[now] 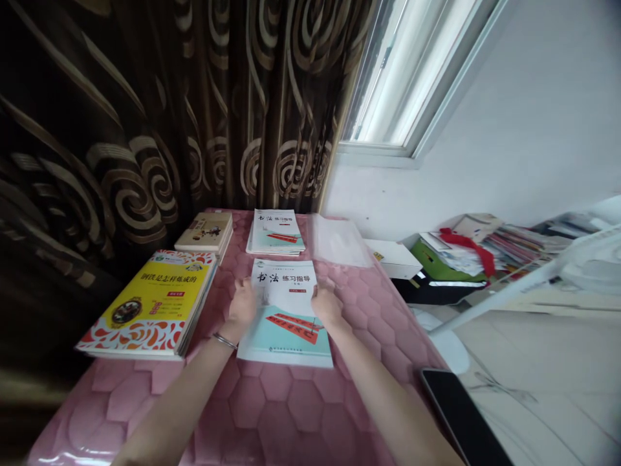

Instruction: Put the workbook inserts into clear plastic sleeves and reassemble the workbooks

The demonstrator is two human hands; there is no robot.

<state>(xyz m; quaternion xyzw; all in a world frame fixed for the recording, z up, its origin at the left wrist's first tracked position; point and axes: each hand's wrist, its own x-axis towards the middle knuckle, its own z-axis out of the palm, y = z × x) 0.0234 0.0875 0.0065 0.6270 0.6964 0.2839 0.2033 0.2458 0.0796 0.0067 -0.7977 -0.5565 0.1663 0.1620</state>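
A calligraphy workbook (pixel 286 323) with a white and teal cover lies between my hands, its title facing me. My left hand (pixel 242 301) grips its left edge, a bracelet on the wrist. On the opposite edge, my right hand (pixel 326 303) has its fingers closed on the cover's side. Just beyond is a stack of similar workbooks (pixel 274 232). To the left sits a pile topped by a yellow book (pixel 155 294), and behind that a stack of smaller tan books (pixel 206 232).
A pink hexagon-patterned tablecloth (pixel 272 414) covers the table. A clear plastic sheet (pixel 339 241) lies at the back right, and a black phone (pixel 460 414) at the right edge. Beyond stand a white box (pixel 395 257), piled papers (pixel 451 252) and a white fan (pixel 533 278). Patterned curtains (pixel 233 97) hang behind.
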